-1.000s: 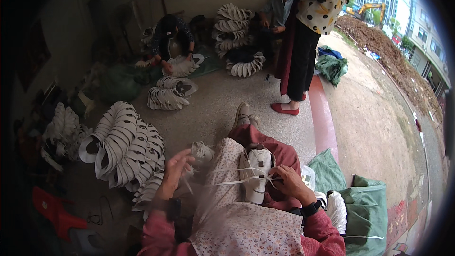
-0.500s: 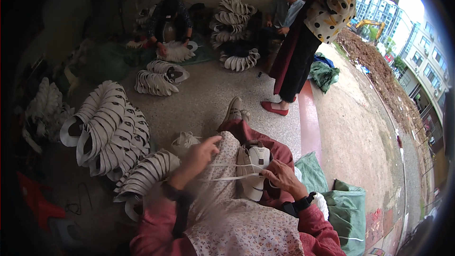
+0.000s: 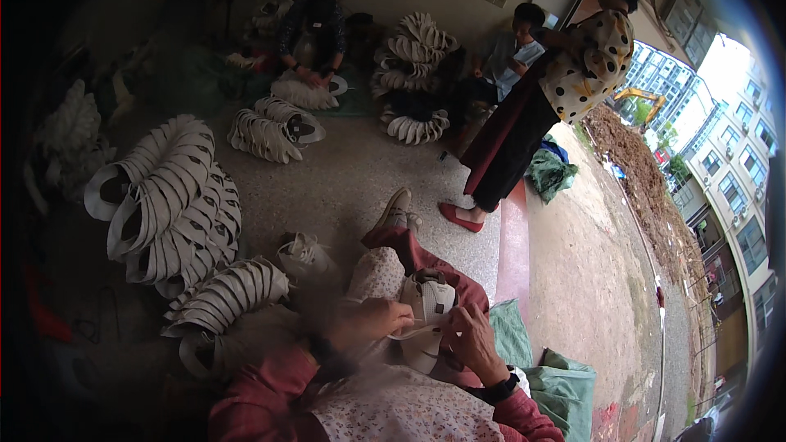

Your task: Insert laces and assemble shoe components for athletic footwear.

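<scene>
A cream shoe upper (image 3: 431, 301) with a dark lining lies across my lap. My left hand (image 3: 378, 319), partly blurred, is at its left side with thumb and forefinger pinched on a white shoelace (image 3: 421, 331). The lace crosses the front of the upper. On the upper's right side my right hand (image 3: 475, 345) has its fingers closed on the lace, close to the edge. Beneath the upper are a floral apron (image 3: 401, 401) and dark red trousers.
Nested rows of pale shoe uppers (image 3: 172, 196) stand on the floor at left, with a laced shoe (image 3: 304, 254) beside my knee. Green sacks (image 3: 561, 393) lie at right. A person in a polka-dot top (image 3: 585, 57) stands ahead; two others sit farther back, one handling uppers (image 3: 304, 92).
My left hand has come down and right, from raised above the apron to beside the upper. The laces stretched between my hands are now drawn in close. My view has tilted slightly.
</scene>
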`<state>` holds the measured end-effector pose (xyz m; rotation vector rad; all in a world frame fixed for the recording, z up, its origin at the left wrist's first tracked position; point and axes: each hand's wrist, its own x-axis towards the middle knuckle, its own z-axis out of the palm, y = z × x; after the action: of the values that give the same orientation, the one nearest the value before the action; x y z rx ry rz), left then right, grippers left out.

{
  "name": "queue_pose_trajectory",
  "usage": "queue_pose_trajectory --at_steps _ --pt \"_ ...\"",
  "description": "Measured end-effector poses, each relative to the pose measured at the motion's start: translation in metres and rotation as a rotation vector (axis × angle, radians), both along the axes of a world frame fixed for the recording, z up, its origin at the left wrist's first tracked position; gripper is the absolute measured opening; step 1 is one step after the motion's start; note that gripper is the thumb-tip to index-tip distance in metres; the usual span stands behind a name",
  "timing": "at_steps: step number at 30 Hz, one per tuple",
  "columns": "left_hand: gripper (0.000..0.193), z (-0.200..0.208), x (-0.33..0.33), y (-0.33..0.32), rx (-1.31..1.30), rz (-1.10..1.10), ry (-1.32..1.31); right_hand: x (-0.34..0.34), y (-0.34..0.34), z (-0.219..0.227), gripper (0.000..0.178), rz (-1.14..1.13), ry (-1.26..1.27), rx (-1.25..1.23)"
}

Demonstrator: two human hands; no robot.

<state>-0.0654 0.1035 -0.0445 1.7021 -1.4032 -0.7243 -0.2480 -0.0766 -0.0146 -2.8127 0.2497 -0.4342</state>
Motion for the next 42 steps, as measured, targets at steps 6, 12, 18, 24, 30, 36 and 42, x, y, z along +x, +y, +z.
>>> queue_pose_trajectory --at_steps 6,12,18,24,30,36,42 --pt "0.019 -0.005 0.000 -0.001 -0.008 -0.021 0.030 0.011 0.010 0.014 0.015 0.089 -0.064 -0.088" --pt "0.018 -0.015 0.009 -0.007 -0.262 0.301 -0.283 0.001 -0.003 -0.005 0.030 0.131 -0.089 -0.055" --pt "0.018 -0.025 -0.006 -0.012 -0.176 0.269 -0.451 -0.008 -0.010 -0.007 0.024 0.059 0.001 -0.053" --pt "0.020 -0.015 -0.022 -0.017 0.037 0.067 -0.044 -0.022 -0.037 -0.036 0.021 0.057 -0.174 0.122" --pt "0.020 -0.015 -0.023 -0.017 0.052 0.042 0.091 -0.029 -0.017 -0.033 0.012 0.058 -0.329 0.884" --pt "0.019 -0.015 -0.016 -0.010 -0.082 0.188 0.160 -0.048 -0.009 -0.009 0.011 -0.063 -0.291 1.414" --pt "0.020 -0.004 0.016 0.001 -0.122 0.207 0.228 -0.085 -0.071 -0.017 0.013 -0.289 -0.617 1.572"
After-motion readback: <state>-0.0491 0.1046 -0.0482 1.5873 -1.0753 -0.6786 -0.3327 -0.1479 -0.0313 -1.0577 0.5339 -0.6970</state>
